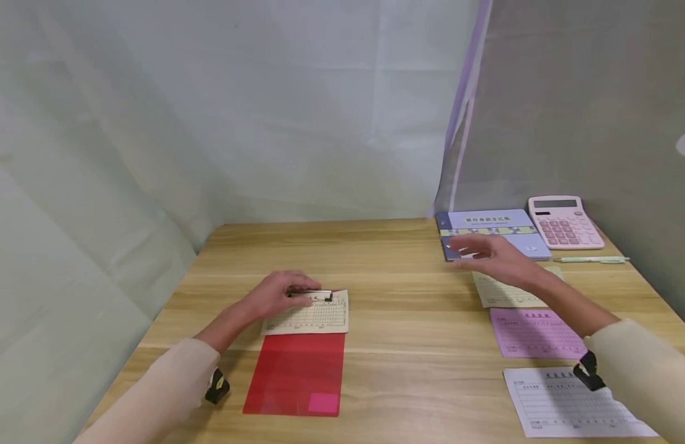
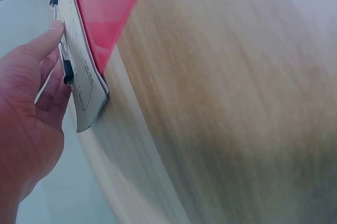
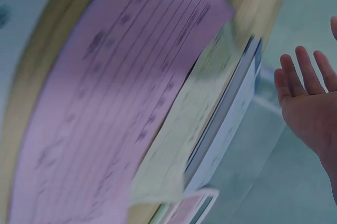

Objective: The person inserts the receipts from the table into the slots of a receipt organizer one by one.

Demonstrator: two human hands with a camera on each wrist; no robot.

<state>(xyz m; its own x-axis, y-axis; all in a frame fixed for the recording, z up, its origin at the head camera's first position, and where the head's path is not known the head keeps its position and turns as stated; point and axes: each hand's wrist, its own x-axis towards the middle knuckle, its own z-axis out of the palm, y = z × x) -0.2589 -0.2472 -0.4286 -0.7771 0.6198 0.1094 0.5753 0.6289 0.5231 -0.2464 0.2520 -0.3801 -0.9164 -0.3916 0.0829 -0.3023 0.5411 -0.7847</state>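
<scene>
A red clipboard (image 1: 303, 370) lies at the left of the table with a cream ruled form (image 1: 314, 319) at its top end. My left hand (image 1: 277, 296) pinches its metal clip (image 2: 64, 58) with black ends, thumb in front and fingers behind in the left wrist view. My right hand (image 1: 500, 259) hovers with loosely extended fingers, holding nothing. Below and around it are a blue ledger book (image 1: 486, 221), a cream form (image 1: 500, 293) and a pink form (image 1: 533, 333). In the right wrist view, the pink form (image 3: 105, 87) fills much of the left side.
At the back right stands a pink calculator (image 1: 565, 225), with a light green pen (image 1: 592, 259) in front. A white form (image 1: 564, 410) lies near the front right. Pale curtains (image 1: 331, 123) hang behind the wooden table (image 1: 409, 370).
</scene>
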